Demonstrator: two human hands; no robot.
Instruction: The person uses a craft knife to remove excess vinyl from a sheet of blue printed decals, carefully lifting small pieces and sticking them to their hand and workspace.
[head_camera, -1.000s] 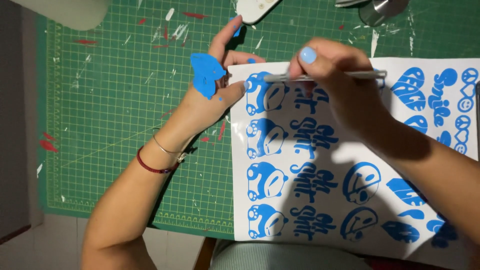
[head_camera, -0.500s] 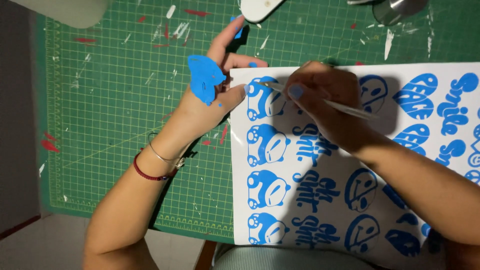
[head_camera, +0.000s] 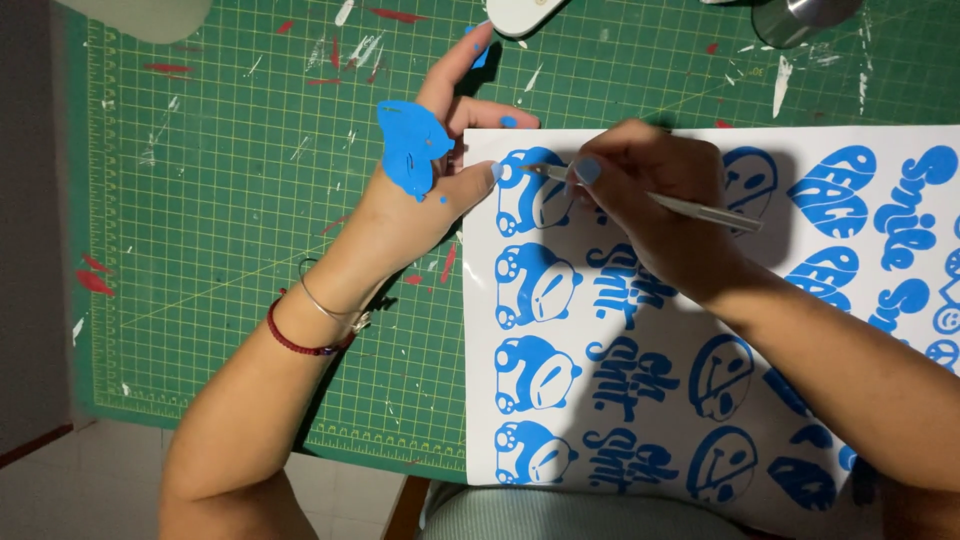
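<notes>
**Weeding a blue vinyl sticker sheet: the tool tip arrives at the top frog figure**

While the left hand (head_camera: 415, 215) pins the sheet's upper left corner with its thumb, the right hand (head_camera: 650, 190) has slid leftward from a second ago, carrying the slim silver weeding tool (head_camera: 680, 205) from a level lie across the sheet's top edge to a slant whose tip now meets the topmost blue frog-shaped sticker (head_camera: 530, 190). Judged from this, work has passed to picking at that figure. The right fingers are closed in a pen grip on the tool; the left fingers are spread, holding nothing, with peeled blue vinyl scraps (head_camera: 412, 148) stuck to the back of the hand as before. The white backing sheet printed with blue stickers (head_camera: 700, 330) lies at 3 o'clock of the left hand, on the green gridded cutting mat (head_camera: 220, 250).

At 12 o'clock lie a white rounded object (head_camera: 525, 14) and a metal cylinder (head_camera: 805, 18); red and white offcuts (head_camera: 95, 280) litter the mat. The right hand shades the sheet's upper middle, hiding some figures
</notes>
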